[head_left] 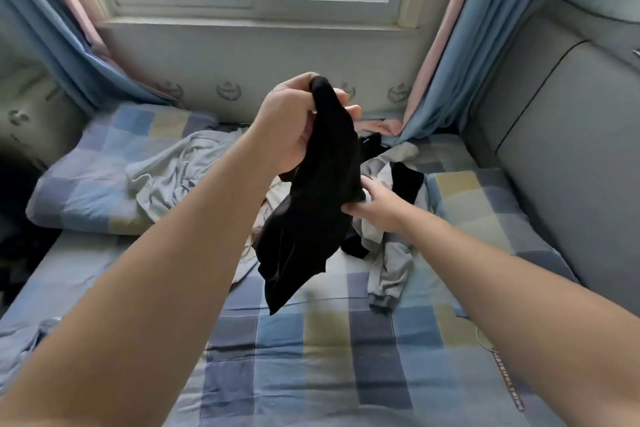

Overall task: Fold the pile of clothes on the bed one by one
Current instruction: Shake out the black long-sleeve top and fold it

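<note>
From the head camera we see the black garment (318, 204) held up in the air above the bed (311, 357), hanging limp and bunched. Our left hand (287, 125) grips its top, fingers curled round a gathered bit of cloth. Our right hand (381, 210) pinches an edge lower down on the right side. We judge it light, thin and very soft: it will not keep a shape by itself and sags wherever it is not held. We cannot tell what kind of garment it is. The best hold would probably be two corners of one hem or a waistband, drawn apart so the cloth drops flat, but the gathered grip at the top hides where those are.

Just behind and below lies the pile of clothes (391, 243), grey and black pieces tangled together, with a grey sleeve (388, 288) trailing toward us. A crumpled grey garment (166, 166) lies partly over the pillow (79, 191) at the left. The stretch of bed nearest us looks the likeliest spot to lay the piece down, though the sleeve reaches into it. At the right a thin cord (502, 371) lies on the bed, near the padded wall (571, 149), and blue curtains (446, 80) hang down to the far side of the bed
</note>
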{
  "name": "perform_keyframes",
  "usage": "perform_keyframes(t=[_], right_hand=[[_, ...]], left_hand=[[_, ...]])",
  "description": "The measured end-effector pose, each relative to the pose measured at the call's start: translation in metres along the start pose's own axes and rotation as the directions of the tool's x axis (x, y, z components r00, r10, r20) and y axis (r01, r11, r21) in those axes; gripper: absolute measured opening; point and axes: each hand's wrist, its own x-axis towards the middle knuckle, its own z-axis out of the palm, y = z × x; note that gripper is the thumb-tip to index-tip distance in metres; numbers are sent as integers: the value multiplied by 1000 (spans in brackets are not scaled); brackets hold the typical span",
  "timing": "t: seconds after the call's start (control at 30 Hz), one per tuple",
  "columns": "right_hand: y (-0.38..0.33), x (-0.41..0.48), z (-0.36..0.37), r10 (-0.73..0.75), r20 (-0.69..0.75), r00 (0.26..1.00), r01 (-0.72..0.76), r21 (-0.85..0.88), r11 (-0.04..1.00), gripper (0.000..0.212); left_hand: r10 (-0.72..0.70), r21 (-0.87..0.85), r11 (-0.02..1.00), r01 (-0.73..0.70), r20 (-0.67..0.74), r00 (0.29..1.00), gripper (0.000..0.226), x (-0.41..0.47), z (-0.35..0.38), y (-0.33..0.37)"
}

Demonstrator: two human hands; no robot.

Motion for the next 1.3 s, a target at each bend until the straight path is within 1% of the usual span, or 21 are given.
perform_keyframes(t=[0.07, 0.17, 0.27, 0.33, 0.37, 0.43, 0.47, 0.53, 0.57, 0.6, 0.67, 0.73, 0.77, 0.83, 0.9, 0.97, 1.0, 1.07, 1.13, 1.2, 1.3], right_hand=[[3, 7, -3, 9, 35, 999, -6, -80, 997, 41], [4, 12, -4, -9, 59, 998, 9, -4, 1000, 12], [-8, 7, -10, -76, 69, 995, 69, 109, 992, 20], [-21, 0, -18, -122, 67, 990, 108, 182, 977, 3], [-28, -3, -20, -163, 116, 980, 136, 212, 968, 26], [-43, -14, -12, -161, 319, 934, 98, 203, 974, 76], [-47, -16, -2, -158, 390, 907, 105, 154, 982, 79], [-56, -22, 17, -158, 464, 871, 144, 66, 987, 44], [-60, -27, 22, -182, 443, 878, 175, 57, 983, 21], [-59, -29, 20, -204, 412, 888, 202, 49, 978, 9], [-53, -30, 5, -226, 330, 916, 229, 31, 973, 17], [-46, -31, -16, -197, 239, 951, 183, 80, 980, 24], [-41, -28, -27, -194, 200, 960, 174, 113, 978, 30], [-44, -31, -47, -223, 137, 965, 202, 149, 968, 39], [-62, -41, -65, -259, 70, 963, 244, 175, 954, 40], [-83, -52, -82, -271, -6, 963, 265, 226, 937, 35], [-88, -53, -90, -269, -49, 962, 273, 251, 929, 35], [-102, -57, -106, -253, -111, 961, 276, 334, 901, 31], [-117, -61, -119, -253, -131, 959, 284, 408, 868, 30], [-134, -64, -128, -255, -136, 957, 289, 456, 842, 29], [-161, -69, -138, -262, -179, 949, 316, 489, 813, 27]], left_hand=[[30, -62, 998, -27, 37, 999, 30, -4, 4, 17], [72, -65, 996, -67, 79, 994, 28, -17, 9, 46], [143, -40, 989, -146, -56, 988, 28, -27, 11, 68], [176, 0, 984, -178, -131, 976, 30, -34, 10, 74], [187, 16, 982, -187, -137, 973, 31, -37, 10, 74], [166, 13, 986, -166, -79, 983, 30, -43, 16, 73], [133, 2, 991, -133, -27, 991, 28, -46, 22, 73], [49, 22, 998, -51, 69, 996, 23, -51, 30, 77], [25, 47, 998, -29, 77, 997, 22, -54, 32, 81], [34, 69, 997, -38, 55, 998, 23, -54, 30, 86], [137, 139, 983, -124, -83, 987, 29, -54, 20, 97], [247, 285, 945, -161, -299, 922, 33, -50, -1, 102], [298, 389, 911, -136, -394, 869, 34, -47, -14, 101], [389, 624, 781, 13, -504, 771, 30, -43, -38, 97], [435, 740, 660, 131, -518, 736, 27, -41, -54, 91], [443, 811, 535, 236, -507, 740, 24, -42, -61, 85], [433, 845, 460, 273, -482, 761, 20, -40, -62, 82], [345, 900, 340, 272, -389, 854, 19, -39, -53, 79], [232, 957, 250, 149, -209, 950, 32, -39, -29, 76], [81, 959, 280, 41, -66, 994, 33, -42, 1, 69], [-166, 918, 395, 37, 32, 986, 39, -42, 37, 52]])
